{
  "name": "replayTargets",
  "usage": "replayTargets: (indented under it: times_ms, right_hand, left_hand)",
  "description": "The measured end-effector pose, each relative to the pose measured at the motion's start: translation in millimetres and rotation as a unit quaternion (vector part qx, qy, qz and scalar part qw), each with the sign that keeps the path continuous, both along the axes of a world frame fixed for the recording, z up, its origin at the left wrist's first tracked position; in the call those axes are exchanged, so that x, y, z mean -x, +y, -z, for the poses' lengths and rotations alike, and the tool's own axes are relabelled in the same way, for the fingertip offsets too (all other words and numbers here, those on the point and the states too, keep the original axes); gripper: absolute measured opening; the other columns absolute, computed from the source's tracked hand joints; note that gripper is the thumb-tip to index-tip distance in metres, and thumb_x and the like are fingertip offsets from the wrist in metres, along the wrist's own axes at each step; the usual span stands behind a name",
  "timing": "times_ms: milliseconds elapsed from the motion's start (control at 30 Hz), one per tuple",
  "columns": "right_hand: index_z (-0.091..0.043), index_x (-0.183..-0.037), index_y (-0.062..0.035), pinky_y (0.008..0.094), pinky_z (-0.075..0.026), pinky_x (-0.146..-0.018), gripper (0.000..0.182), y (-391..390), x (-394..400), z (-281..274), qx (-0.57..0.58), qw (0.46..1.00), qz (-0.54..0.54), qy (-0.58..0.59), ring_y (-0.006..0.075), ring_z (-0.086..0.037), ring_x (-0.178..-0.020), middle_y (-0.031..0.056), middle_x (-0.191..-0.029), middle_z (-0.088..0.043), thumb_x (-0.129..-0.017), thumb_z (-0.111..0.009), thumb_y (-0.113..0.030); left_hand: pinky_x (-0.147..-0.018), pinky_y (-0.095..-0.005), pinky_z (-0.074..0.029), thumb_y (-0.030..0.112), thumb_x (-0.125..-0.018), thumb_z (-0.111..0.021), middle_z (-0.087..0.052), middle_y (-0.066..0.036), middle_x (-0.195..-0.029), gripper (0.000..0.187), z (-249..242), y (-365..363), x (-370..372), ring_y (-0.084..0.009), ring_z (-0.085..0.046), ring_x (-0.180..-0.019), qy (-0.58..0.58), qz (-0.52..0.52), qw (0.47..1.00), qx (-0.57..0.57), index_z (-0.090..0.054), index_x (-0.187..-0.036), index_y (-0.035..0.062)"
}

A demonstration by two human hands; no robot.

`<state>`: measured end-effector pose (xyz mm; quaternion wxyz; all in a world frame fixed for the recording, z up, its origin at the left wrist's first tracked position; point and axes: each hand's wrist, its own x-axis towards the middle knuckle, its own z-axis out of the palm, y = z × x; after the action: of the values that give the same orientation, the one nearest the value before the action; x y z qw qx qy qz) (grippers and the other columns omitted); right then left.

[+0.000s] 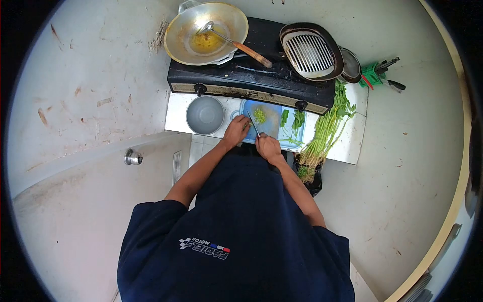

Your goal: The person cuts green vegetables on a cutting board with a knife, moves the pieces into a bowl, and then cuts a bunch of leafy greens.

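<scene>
My right hand is closed round the handle of a knife, its blade slanting up and left over a blue cutting board. At the board's left side my left hand has its fingers bent together on a small bit of green stem, mostly hidden, close to the blade. Just beyond the knife lies a small heap of chopped green stems. Right of the board, leafy green sprigs and a few thin stalks rest in a light blue tray.
A grey bowl stands left of the board. Behind is a black gas stove bearing a wok with a ladle and a grill pan. Rooted leafy stalks lie right; a green basket holds utensils.
</scene>
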<state>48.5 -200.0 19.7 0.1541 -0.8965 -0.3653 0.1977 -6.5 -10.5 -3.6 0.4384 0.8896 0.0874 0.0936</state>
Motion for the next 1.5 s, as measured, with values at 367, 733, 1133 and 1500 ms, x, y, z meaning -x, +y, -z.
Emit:
replayTargets:
  times_ms: [367,733,1133,1500]
  right_hand:
    - [-0.063,-0.09,0.0011,0.0509,-0.058,-0.067,0.034,2,-1,-4,-0.006,1.0,0.012,0.0,0.0448,-0.071,-0.07,0.0262,-0.075,-0.07,-0.101,-0.056,-0.03]
    - [-0.061,-0.097,0.0026,0.0527,-0.057,-0.067,0.035,-8,1,-2,0.005,1.0,0.016,0.015,0.0462,-0.07,-0.071,0.0267,-0.073,-0.069,-0.103,-0.054,-0.031]
    - [-0.062,-0.102,0.0028,0.0535,-0.058,-0.066,0.036,4,0,-7,0.008,1.0,0.006,0.018,0.0454,-0.071,-0.07,0.0279,-0.073,-0.069,-0.103,-0.052,-0.032]
    - [-0.064,-0.097,0.003,0.0524,-0.058,-0.07,0.037,3,-1,-9,0.016,1.0,0.004,0.025,0.0448,-0.072,-0.073,0.0271,-0.077,-0.071,-0.104,-0.051,-0.031]
  left_hand:
    - [-0.084,-0.0466,-0.052,0.005,-0.089,-0.069,-0.062,-0.016,-0.094,0.011,2,1,1,-0.0377,-0.063,-0.094,-0.01,0.005,1.0,-0.002,-0.07,-0.099,0.0013]
    - [-0.086,-0.0457,-0.051,0.006,-0.088,-0.07,-0.061,-0.016,-0.095,0.014,-4,0,1,-0.0378,-0.062,-0.096,-0.023,0.003,1.0,-0.017,-0.071,-0.101,0.0009]
    - [-0.087,-0.0449,-0.052,0.006,-0.089,-0.069,-0.062,-0.015,-0.095,0.016,1,1,1,-0.036,-0.063,-0.096,-0.015,0.005,1.0,-0.011,-0.073,-0.103,0.0013]
    - [-0.087,-0.0456,-0.052,0.004,-0.086,-0.068,-0.062,-0.015,-0.095,0.016,0,3,0,-0.0369,-0.062,-0.096,-0.013,0.017,1.0,-0.011,-0.072,-0.101,0.0002]
